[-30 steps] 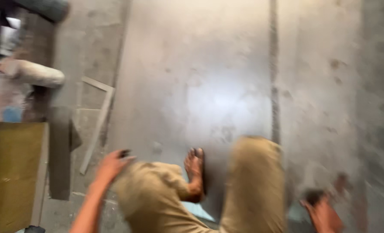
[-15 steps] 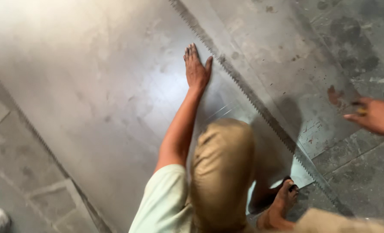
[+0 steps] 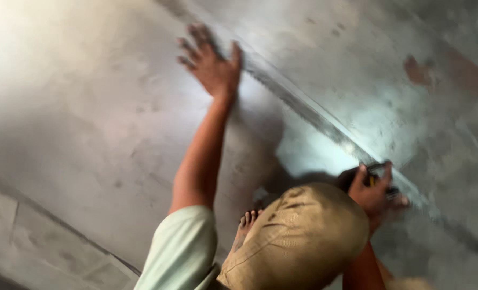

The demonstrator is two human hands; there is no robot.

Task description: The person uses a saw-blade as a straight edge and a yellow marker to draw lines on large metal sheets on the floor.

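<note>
Your left hand (image 3: 212, 62) is stretched far out toward eleven o'clock, palm down, fingers (image 3: 193, 40) spread and flat; the arm runs nearly straight from a pale green short sleeve at six o'clock up to the wrist; your right hand (image 3: 376, 190) sits close in at four o'clock, fingers curled shut around something small and dark, too blurred to name; a bent knee in tan cloth lies between the arms, bare toes beside it.

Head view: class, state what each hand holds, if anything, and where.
Left hand holds nothing; it lies flat on the grey sheet. Right hand closes on a small dark tool; where exactly cannot be told.
</note>
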